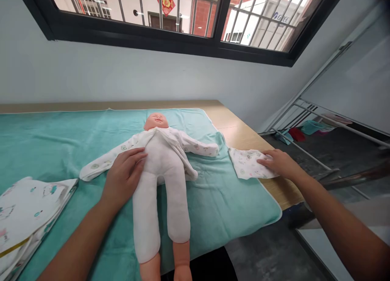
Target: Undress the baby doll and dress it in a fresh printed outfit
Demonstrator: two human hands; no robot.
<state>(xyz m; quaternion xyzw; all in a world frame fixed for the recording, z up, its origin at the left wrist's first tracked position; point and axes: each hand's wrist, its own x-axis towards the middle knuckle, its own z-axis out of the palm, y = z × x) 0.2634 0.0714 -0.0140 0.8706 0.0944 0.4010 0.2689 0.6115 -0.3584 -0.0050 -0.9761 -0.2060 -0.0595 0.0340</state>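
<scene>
A baby doll (161, 179) lies on its back on a teal towel (61, 139), head toward the window. It wears an open white printed top, sleeves spread to both sides. My left hand (123, 175) lies flat on the doll's side and the top's edge, fingers stretched out. My right hand (278, 162) rests with fingers extended on a small folded printed garment (248, 164) at the towel's right edge, on the wooden table (240, 130).
A stack of folded printed cloths (27, 212) sits at the near left of the towel. The table ends just right of the small garment. A metal rack (319, 122) with coloured items stands on the dark floor to the right. A barred window runs above.
</scene>
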